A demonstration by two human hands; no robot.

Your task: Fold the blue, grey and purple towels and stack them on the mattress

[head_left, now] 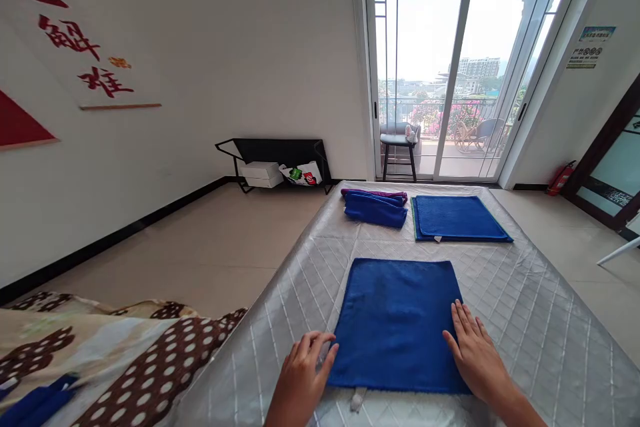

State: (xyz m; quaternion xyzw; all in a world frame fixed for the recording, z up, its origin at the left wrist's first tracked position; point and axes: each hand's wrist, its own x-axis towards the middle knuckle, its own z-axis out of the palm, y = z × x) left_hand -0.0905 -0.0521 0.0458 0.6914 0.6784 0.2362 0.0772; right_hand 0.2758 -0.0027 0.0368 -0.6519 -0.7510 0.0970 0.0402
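Note:
A blue towel (395, 323) lies flat as a near-square on the quilted silver mattress (545, 327), a small white tag poking out under its near edge. Beside the towel's left edge is my left hand (303, 370), fingers bent and apart, fingertips near the fabric. My right hand (475, 350) rests palm down along the right edge, its fingers stretched out on the cloth. Neither hand grips anything. Farther back sits a flat stack of blue towels (457, 217), also with a white tag. Left of that stack is a loosely folded blue cloth (375, 208) with a purple one behind it.
A patterned blanket (150, 367) with brown dotted parts lies at lower left, a blue cloth (43, 403) on it. Against the wall stands a black rack (280, 148) with white boxes (261, 173). Beyond the mattress are sliding glass doors (420, 47) and a stool (397, 140).

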